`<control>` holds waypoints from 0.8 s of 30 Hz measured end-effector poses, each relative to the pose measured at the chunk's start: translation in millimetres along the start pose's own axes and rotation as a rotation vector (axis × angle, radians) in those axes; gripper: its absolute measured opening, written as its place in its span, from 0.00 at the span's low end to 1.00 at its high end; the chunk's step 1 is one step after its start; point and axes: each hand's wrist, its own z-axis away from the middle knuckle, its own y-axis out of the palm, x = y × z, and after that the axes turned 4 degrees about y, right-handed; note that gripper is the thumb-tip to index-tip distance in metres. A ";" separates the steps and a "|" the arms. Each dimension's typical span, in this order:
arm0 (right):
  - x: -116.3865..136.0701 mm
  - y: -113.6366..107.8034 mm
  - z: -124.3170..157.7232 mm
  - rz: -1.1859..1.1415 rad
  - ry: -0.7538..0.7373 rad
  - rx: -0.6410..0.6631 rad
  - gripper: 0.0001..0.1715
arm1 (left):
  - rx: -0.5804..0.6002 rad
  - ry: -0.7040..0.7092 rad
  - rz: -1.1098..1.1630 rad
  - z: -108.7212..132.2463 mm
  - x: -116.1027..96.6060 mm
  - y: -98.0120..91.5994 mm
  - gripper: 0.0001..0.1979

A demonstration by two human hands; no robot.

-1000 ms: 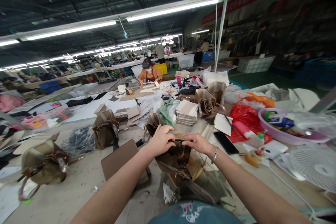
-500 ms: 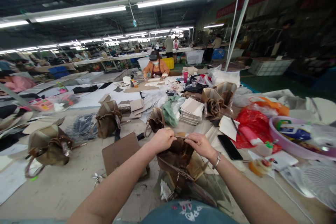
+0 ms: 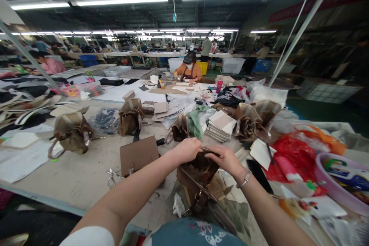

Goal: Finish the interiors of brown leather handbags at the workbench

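A brown handbag (image 3: 191, 178) stands open in front of me, its mouth facing up and toward me. At its far rim my left hand (image 3: 188, 150) is closed, with the fingers pinching the edge. My right hand (image 3: 223, 157) grips the same rim a little to the right, thumb on the near side and fingers beyond. The bag's dark inner lining shows below my hands. A strap with metal hardware (image 3: 198, 198) hangs at the near side, and crumpled white paper (image 3: 178, 204) lies beside it.
Left of the bag are a brown panel (image 3: 138, 154) and scissors (image 3: 112, 177). More brown bags (image 3: 72, 132) stand across the table. Stacked boards (image 3: 219, 126), a phone (image 3: 259, 176) and a purple basin (image 3: 319, 169) lie to the right. A co-worker (image 3: 188, 70) sits opposite.
The view has swung to the left, so the table's contents sit further right. Both hands still hold the bag's rim, with the right hand's fingers shifted slightly.
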 end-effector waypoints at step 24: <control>10.3 8.7 0.5 0.110 -0.048 -0.097 0.19 | -0.020 -0.008 0.090 14.7 12.1 -7.3 0.08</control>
